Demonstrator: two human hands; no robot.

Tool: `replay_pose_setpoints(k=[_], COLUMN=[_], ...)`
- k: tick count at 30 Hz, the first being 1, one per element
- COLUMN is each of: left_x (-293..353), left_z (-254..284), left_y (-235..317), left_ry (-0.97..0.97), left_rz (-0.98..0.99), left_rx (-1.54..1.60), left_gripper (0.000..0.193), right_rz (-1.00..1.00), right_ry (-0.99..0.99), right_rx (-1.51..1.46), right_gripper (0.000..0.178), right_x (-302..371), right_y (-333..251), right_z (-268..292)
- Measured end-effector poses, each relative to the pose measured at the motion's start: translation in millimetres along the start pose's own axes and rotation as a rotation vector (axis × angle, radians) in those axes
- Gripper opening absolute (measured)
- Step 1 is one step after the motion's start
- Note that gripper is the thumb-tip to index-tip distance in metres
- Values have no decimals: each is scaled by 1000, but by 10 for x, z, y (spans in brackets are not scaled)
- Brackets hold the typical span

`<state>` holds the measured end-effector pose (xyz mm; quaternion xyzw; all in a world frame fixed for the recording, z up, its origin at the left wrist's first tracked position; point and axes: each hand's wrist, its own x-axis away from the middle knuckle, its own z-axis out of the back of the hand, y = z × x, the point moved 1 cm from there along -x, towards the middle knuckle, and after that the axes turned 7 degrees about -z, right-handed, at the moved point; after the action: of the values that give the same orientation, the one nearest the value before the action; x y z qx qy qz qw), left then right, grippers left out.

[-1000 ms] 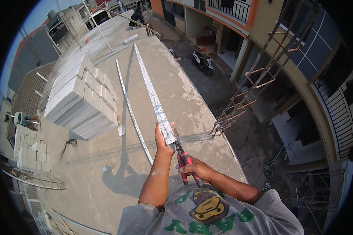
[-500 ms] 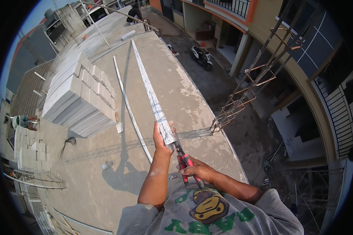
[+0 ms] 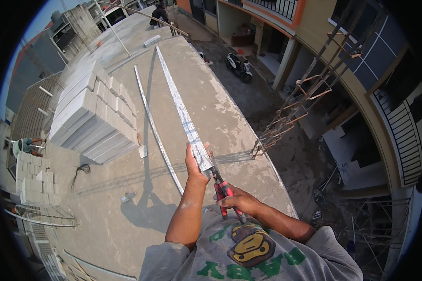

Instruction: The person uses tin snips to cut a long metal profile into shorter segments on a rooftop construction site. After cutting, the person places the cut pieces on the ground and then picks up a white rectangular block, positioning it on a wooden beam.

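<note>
My left hand (image 3: 195, 164) grips the near end of a long, shiny metal channel strip (image 3: 179, 108) that runs away from me across the concrete roof slab (image 3: 122, 215). My right hand (image 3: 239, 202) is closed around the red-and-black handles of metal snips (image 3: 222, 185). The snips' jaws bite into the strip's near end just beside my left thumb. My grey shirt with a green and yellow print fills the bottom of the view.
A second metal strip (image 3: 155, 133) lies on the slab left of mine. A big stack of grey blocks (image 3: 93, 117) stands at the left. The slab's right edge drops to an alley with a rebar cage (image 3: 293, 110) and a scooter (image 3: 239, 65). Another person (image 3: 160, 14) crouches far off.
The pose is nearly unchanged. My hands, the strip and the snips have held their grip, shifting only slightly in the view.
</note>
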<state>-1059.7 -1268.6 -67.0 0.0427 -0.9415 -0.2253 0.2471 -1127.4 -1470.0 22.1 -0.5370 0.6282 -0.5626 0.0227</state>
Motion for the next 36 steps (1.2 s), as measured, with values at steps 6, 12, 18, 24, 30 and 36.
replay_pose_setpoints(k=[6,12,18,24,30,36], left_x=[110,139,90,189,88,77], left_z=[-76,-71,-20,-79,-26,11], left_y=[34,54,43,79,42,30], left_ry=[-62,-33,18,1,44,53], left_rz=[42,46,-39,61,-14,-19], left_rx=[17,27,18,-18,-52,-49], left_gripper=[62,65,66,73,76,76], right_rz=[36,-10,49,28,52,-54], right_ry=[46,62,32,68,38,23], right_rx=[82,187,147,249,167,169], right_gripper=[55,56,55,54,54,58], right_x=[-13,-52,-55,-76,-74,-75], right_y=[-14,-8,5,53,46,18], right_z=[-21,-31,-45,-55,-40,-23])
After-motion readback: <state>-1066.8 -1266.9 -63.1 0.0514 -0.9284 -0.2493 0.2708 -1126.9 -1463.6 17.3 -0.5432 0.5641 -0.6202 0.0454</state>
